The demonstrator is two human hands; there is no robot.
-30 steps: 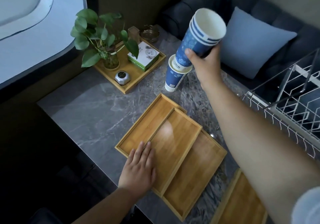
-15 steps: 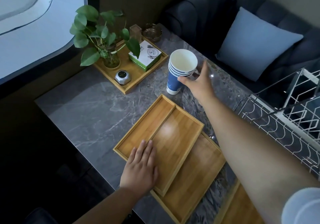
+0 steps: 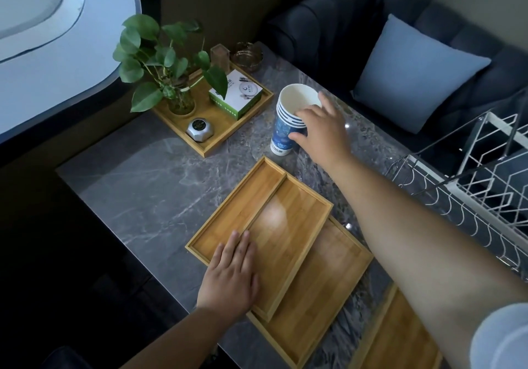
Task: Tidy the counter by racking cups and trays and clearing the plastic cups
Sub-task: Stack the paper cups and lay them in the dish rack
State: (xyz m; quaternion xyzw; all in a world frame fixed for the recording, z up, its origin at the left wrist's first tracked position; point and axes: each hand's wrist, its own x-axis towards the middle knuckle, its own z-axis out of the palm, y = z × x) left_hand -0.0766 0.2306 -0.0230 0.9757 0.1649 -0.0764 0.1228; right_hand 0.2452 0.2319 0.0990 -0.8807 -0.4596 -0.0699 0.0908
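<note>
A stack of blue-and-white paper cups stands upright on the grey marble counter, just beyond the trays. My right hand wraps around its right side, thumb low on the wall and fingers near the rim. Three bamboo trays overlap in the middle: the top tray lies across a left tray and a lower tray. My left hand lies flat on the near corner of the top tray, holding nothing. Another bamboo tray shows at the bottom right, partly behind my arm.
A white wire rack stands at the counter's right edge. A back tray holds a potted plant, a tissue box and a silver gadget. A glass ashtray sits behind it. A sofa with a blue cushion lies beyond.
My right hand brought the held cups down into the cup standing on the counter, making one upright stack, and now grips its side. My left hand stayed on the trays.
</note>
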